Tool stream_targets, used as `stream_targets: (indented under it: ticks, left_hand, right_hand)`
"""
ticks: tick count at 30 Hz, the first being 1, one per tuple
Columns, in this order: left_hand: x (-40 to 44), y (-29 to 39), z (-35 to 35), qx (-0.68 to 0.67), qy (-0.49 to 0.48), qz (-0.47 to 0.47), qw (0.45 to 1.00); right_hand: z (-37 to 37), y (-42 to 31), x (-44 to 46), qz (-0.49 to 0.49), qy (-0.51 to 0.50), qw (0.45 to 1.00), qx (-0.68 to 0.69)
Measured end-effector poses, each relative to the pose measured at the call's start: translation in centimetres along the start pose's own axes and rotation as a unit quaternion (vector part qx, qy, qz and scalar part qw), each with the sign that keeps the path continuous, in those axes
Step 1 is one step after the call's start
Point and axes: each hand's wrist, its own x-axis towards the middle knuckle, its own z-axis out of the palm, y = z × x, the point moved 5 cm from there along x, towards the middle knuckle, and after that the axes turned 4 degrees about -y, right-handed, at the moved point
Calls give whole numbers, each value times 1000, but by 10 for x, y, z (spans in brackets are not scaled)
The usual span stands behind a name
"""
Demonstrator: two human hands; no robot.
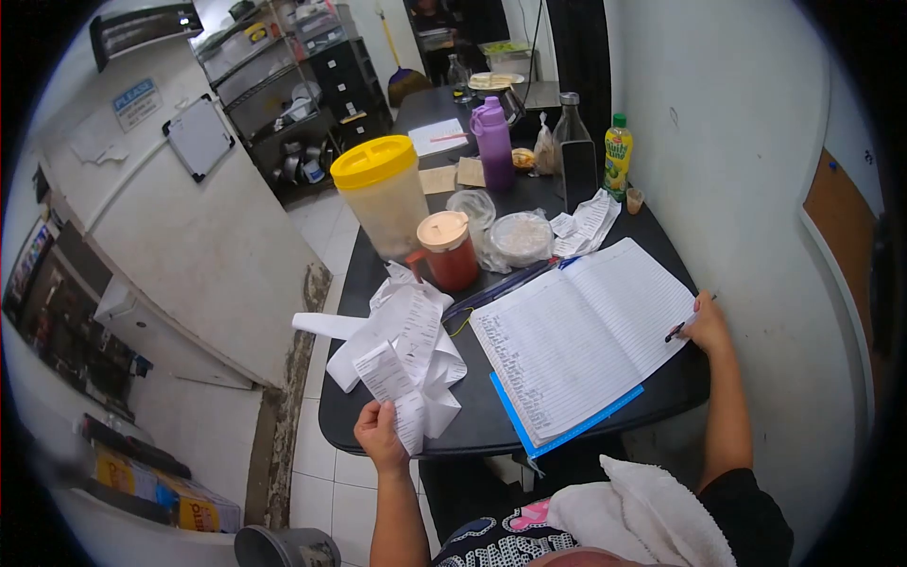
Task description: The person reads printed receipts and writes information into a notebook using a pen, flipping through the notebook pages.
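My left hand (pixel 380 437) is closed on the lower end of a long printed receipt (pixel 397 383), pinched between thumb and fingers. More of the white paper strip lies in a crumpled heap behind it on the black table (pixel 491 437). At the right table edge, my right hand (pixel 707 326) grips a dark pen (pixel 675 333), its tip near the page. Under it an open lined notebook (pixel 590 331) shows handwriting down the left page's outer side, while the right page looks unwritten. A blue folder or board (pixel 605 412) sticks out beneath the notebook.
Behind the papers stand a red lidded pitcher (pixel 452 260), a yellow-lidded container (pixel 383 203), a wrapped round tub (pixel 520 238), a purple bottle (pixel 493 146), a glass bottle (pixel 572 123), a phone (pixel 578 175) and a green-capped bottle (pixel 617 156). A wall (pixel 746 189) borders the right side.
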Motion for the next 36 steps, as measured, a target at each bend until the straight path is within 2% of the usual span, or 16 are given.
stream_targets:
  ticks: [5, 8, 10, 14, 17, 20, 23, 26, 29, 32, 35, 36]
  left_hand:
    - [0, -1, -1, -17, -4, -2, 1000]
    - [1, -4, -3, -23, -6, -5, 1000]
    - [1, -5, -4, -22, -9, -4, 1000]
    - [1, -5, -4, -12, -10, -2, 1000]
    - [1, 2, 3, -2, 2, -15, 1000]
    - [3, 6, 11, 44, -14, -16, 999]
    - [2, 21, 38, 68, -31, -12, 997]
    - [2, 28, 68, 97, -88, -21, 991]
    - [-3, 26, 111, 144, -168, -61, 973]
    - [-4, 11, 154, 167, -246, -120, 947]
    - [8, -18, 178, 283, -265, -74, 919]
    - [11, -30, 179, 287, -263, -88, 917]
  right_hand:
    - [1, 1, -3, -53, 46, 997, 44]
    - [10, 22, 6, -9, 93, 989, 116]
    - [19, 37, 15, 11, 86, 974, 211]
    - [28, 62, 21, 86, 94, 930, 345]
    - [29, 66, 15, 123, 63, 832, 537]
    - [24, 60, 12, 100, 92, 823, 551]
    - [10, 51, 8, 80, 104, 846, 517]
    - [0, 38, 8, 42, 99, 832, 544]
    - [-23, 3, -4, 14, 73, 775, 628]
    - [-41, -23, -9, -54, 40, 783, 618]
    - [-59, -59, -20, -103, 4, 786, 609]
    - [-66, -73, -27, -122, -1, 795, 594]
